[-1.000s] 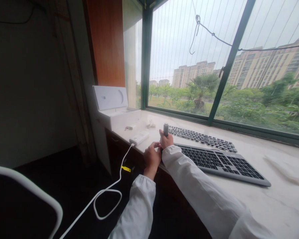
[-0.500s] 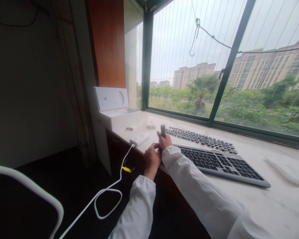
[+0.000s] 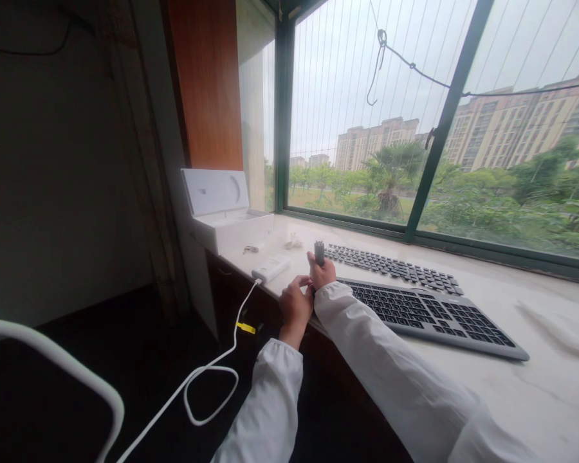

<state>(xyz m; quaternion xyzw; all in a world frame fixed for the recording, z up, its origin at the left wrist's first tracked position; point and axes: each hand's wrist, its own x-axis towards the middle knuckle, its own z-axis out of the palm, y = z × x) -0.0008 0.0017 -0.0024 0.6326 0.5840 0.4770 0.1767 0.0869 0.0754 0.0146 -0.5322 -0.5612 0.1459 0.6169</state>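
From the head view, your right hand (image 3: 322, 274) is raised at the left end of the near keyboard (image 3: 434, 315), its grip wrapped around a small dark cylinder (image 3: 319, 253) that stands upright out of the top of your fist. The cylinder is above the table (image 3: 535, 392), just left of the near keyboard's left corner; what it is exactly is too small to tell.

Your left hand (image 3: 295, 303) sits just below and left of the right hand, touching it, at the table's front edge beside the near keyboard's left end. Its fingers (image 3: 300, 281) curl toward the base of the right fist; whether that grip is holding anything or merely resting there cannot be told from this angle.

Both of your arms are in white sleeves (image 3: 395, 373), the right one lying along the front of the near keyboard.

A second keyboard (image 3: 390, 265) lies just behind the near keyboard, closer to the window (image 3: 415, 128). Left of the near keyboard, past your hands, a white power brick (image 3: 271, 267) rests on the table, and a white cable (image 3: 207, 379) runs from it over the edge and loops downward, with a yellow tag (image 3: 245, 327) showing below the table edge. Further left of the near keyboard stands an open white box (image 3: 226, 218), lid up, with a few small items (image 3: 293, 242) on the table between it and the far keyboard.
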